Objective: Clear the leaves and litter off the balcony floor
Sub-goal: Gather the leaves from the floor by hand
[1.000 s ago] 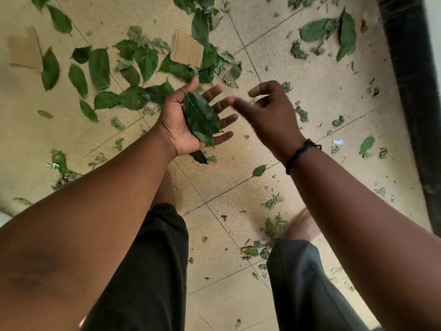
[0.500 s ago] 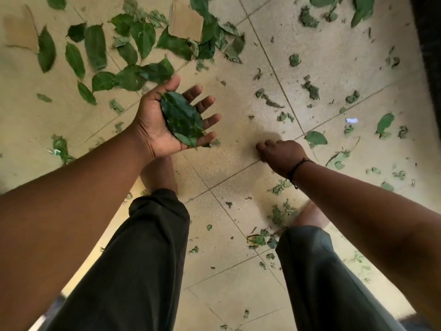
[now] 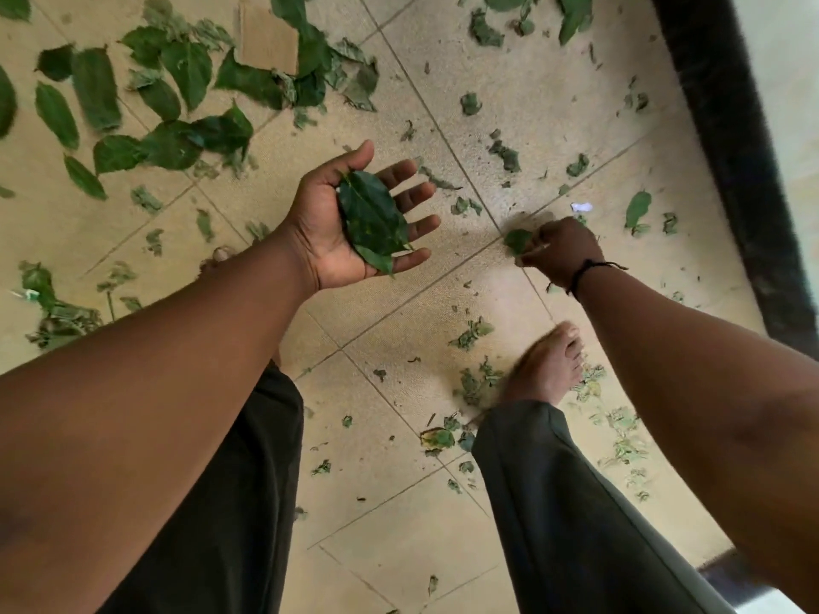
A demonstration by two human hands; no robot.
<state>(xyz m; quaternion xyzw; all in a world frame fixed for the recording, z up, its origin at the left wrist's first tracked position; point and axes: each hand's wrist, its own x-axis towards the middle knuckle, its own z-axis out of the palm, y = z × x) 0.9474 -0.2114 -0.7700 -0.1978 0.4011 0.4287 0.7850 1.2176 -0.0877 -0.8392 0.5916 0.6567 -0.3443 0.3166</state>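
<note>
Two hands are working over the tiled balcony floor (image 3: pixel 554 82): the left hand (image 3: pixel 354 223) is lying palm up with fingers spread wide, carrying a stack of dark leaves (image 3: pixel 372 221), while the right hand (image 3: pixel 560 250) is reaching low, fingers curled and pinching a small leaf (image 3: pixel 516 240) just above the floor; more loose leaves (image 3: pixel 173 104) and a cardboard scrap (image 3: pixel 269 39) are lying farther off
</note>
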